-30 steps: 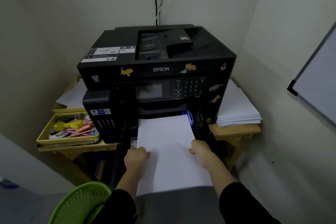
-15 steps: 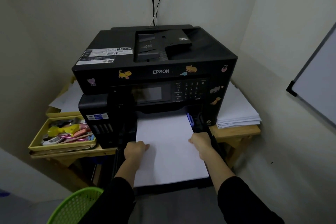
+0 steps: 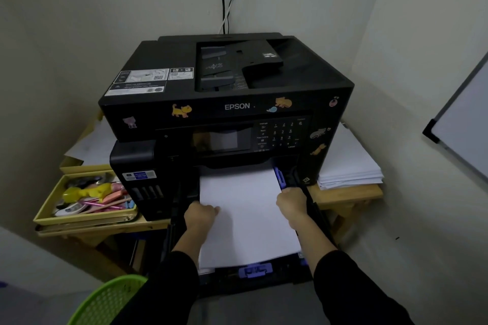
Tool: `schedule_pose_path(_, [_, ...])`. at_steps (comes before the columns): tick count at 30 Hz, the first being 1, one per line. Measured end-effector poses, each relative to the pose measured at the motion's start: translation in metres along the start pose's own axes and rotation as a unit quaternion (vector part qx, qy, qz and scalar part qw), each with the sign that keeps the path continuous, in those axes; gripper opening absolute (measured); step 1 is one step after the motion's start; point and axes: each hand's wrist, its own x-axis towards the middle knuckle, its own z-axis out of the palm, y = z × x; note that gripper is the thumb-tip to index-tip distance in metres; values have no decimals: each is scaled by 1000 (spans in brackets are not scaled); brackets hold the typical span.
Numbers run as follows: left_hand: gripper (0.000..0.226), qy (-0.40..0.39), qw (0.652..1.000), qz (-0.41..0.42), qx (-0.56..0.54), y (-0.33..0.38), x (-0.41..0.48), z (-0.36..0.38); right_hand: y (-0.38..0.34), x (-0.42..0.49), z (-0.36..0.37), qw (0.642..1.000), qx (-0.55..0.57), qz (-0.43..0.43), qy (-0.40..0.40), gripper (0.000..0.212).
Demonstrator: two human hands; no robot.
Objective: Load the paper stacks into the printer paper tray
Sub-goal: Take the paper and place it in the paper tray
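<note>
Since the earlier frames the paper stack (image 3: 248, 216) has slid deeper into the printer (image 3: 227, 103), and the near end of the paper tray (image 3: 254, 270), with its purple guide tab, now shows below the sheets. The stack lies flat in the pulled-out tray, its far edge under the printer's front opening. The left hand (image 3: 200, 215) is curled on the stack's left edge, gripping it; the right hand (image 3: 291, 204) is closed on the right edge, beside a blue side guide (image 3: 278, 178). The printer sits on a wooden table (image 3: 348, 194). A second pile of white sheets (image 3: 346, 163) rests to its right, and a yellow tray of stationery (image 3: 87, 199) to its left. A green basket (image 3: 105, 301) stands at lower left.
</note>
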Motion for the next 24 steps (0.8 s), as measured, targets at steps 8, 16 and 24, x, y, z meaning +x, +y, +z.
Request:
schedule_pose_path(8, [43, 60, 977, -3, 206, 2, -12, -1, -4, -12, 6, 966, -254, -8, 50, 31])
schedule_pose_path(16, [44, 23, 984, -20, 176, -6, -23, 1, 10, -14, 12, 983, -179, 16, 24, 34])
schedule_pose_path(24, [44, 34, 991, -40, 126, -14, -32, -1, 14, -18, 2, 992, -124, 22, -16, 19])
